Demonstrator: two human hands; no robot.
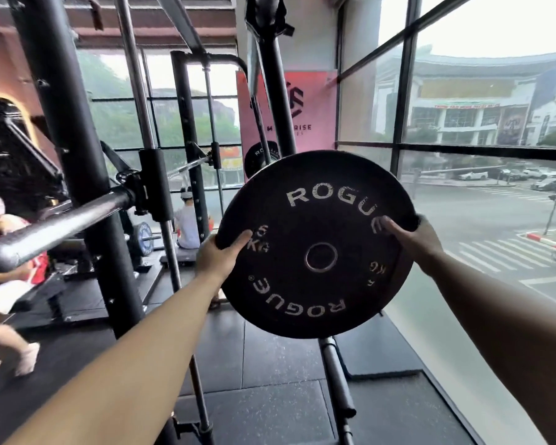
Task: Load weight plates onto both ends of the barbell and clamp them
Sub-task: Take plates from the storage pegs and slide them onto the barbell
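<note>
Evidently held up in mid-air, the black round rubber weight plate with white ROGUE lettering (302, 226) sat between both hands, its face towards the person. The left hand (215, 255) gripped the plate's left rim, thumb laid on the face and fingers curled behind. The right hand (411, 239) clasped the opposite rim likewise. Off to the left of the left hand, apart from the plate, the bare steel barbell sleeve (55, 223) jutted from the black steel rack upright (77, 155).
</note>
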